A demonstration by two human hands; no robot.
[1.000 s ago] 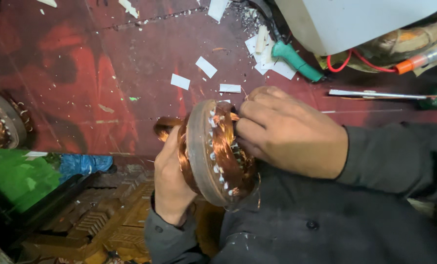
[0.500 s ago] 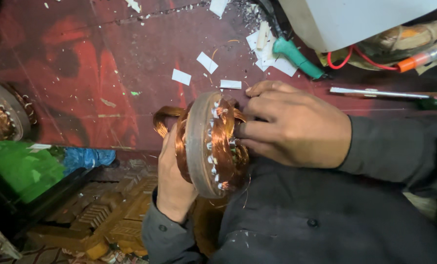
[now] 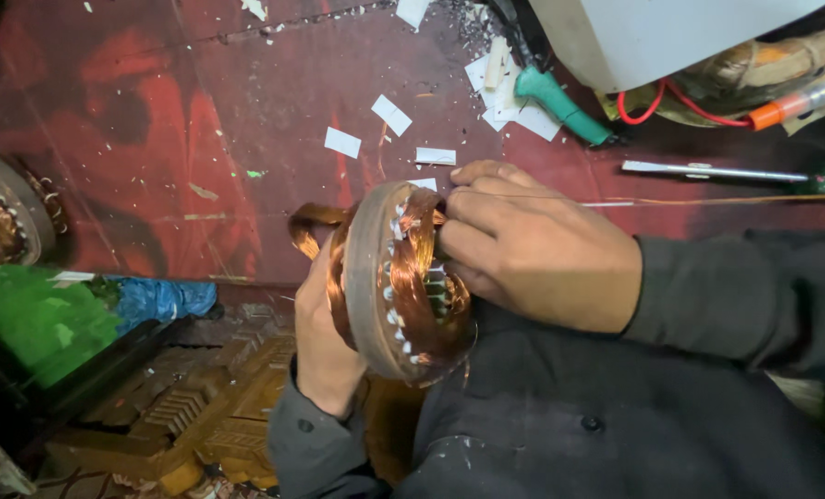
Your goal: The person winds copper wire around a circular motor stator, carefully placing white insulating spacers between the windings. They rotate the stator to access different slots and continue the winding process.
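Tilted slightly more upright than half a second ago, with the right hand's fingers pushed further across the copper. Held up edge-on at centre, close to the body over the lap: round motor stator (image 3: 389, 282), grey metal ring packed with shiny copper wire coils (image 3: 422, 277), white slot-paper tips showing along the inner rim. Nearest, at the bottom: dark sleeves and dark buttoned garment (image 3: 560, 416) filling the lower right. Left hand (image 3: 325, 346) beneath and behind the stator, palm cupped against its far face, fingers mostly hidden, so cannot tell how spread. Right hand (image 3: 533, 245) over the open face from the right, fingers pressed together and curled, tips pushing into the copper windings near the top edge. Loose loop of copper wire (image 3: 306, 226) sticking out just left of the stator. Lower left: carved wooden piece (image 3: 200, 407), blue and green plastic (image 3: 80, 310). Farther out: dark red worktop (image 3: 200, 120) scattered with small white paper slips (image 3: 343, 141). Left edge: second stator (image 3: 1, 217), partly cut off. Far right: thin metal rod (image 3: 708, 172) lying flat, single strand of copper wire running right from the hand. Farthest, top right: green tool handle (image 3: 560, 103), red cable (image 3: 657, 106), orange-tipped tube (image 3: 791, 103), grey box (image 3: 653, 37).
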